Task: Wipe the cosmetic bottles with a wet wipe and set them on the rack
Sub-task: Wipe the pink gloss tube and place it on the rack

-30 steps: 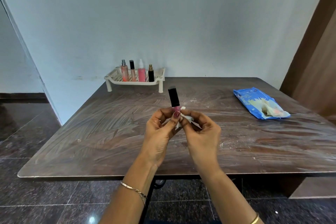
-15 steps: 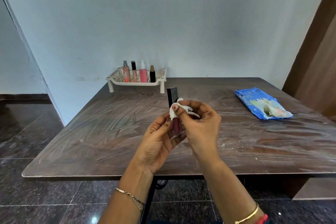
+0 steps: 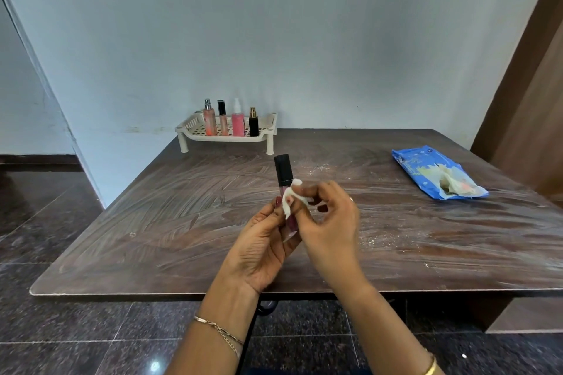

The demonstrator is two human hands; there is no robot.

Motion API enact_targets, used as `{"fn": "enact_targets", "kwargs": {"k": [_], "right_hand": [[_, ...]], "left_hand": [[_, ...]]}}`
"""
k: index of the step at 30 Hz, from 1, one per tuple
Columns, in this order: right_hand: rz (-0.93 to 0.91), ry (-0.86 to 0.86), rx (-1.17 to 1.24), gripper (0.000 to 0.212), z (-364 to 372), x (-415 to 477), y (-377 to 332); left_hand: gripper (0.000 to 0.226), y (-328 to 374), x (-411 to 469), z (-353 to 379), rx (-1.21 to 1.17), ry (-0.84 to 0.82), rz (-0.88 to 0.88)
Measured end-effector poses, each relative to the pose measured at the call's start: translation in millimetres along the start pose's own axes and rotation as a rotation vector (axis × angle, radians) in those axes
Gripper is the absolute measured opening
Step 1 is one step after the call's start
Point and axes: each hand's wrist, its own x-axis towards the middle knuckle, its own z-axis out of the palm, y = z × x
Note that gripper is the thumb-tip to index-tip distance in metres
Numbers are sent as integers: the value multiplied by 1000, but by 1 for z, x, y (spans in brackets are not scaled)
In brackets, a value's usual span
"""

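My left hand (image 3: 262,246) holds a slim cosmetic tube (image 3: 284,175) upright above the table; its cap is black and its body dark pink. My right hand (image 3: 330,222) pinches a small white wet wipe (image 3: 291,199) against the tube's body just under the cap. The lower part of the tube is hidden between my hands. A cream perforated rack (image 3: 195,131) stands at the table's far edge by the wall, with several bottles upright on it: a peach spray bottle (image 3: 209,119), a thin black-capped tube (image 3: 222,120), a pink spray bottle (image 3: 238,122) and a black bottle (image 3: 253,123).
The dark wooden table (image 3: 152,222) shows streaks and white specks. A blue wet-wipe pack (image 3: 426,170) lies open at the right, a wipe sticking out. A brown door is at the far right, dark tiled floor below and to the left.
My right hand has brought the wipe up from the tube's base to just below the cap, then slid it slightly down. My left hand has shifted lower on the tube.
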Motion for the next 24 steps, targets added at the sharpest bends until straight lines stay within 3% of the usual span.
{"fn": "enact_targets", "kwargs": {"k": [6, 9, 15, 21, 24], "right_hand": [[-2, 66, 0, 17, -4, 2, 6], [73, 91, 144, 17, -8, 18, 0], [-45, 143, 268, 17, -9, 14, 2], [-274, 84, -23, 17, -3, -10, 12], [-385, 98, -251, 11, -10, -1, 11]], "left_hand": [[20, -10, 2, 1, 17, -1, 3], [16, -17, 5, 0, 145, 10, 72], [35, -17, 6, -6, 514, 148, 303], [25, -19, 7, -5, 989, 302, 476], [36, -16, 2, -3, 1132, 362, 632]]}}
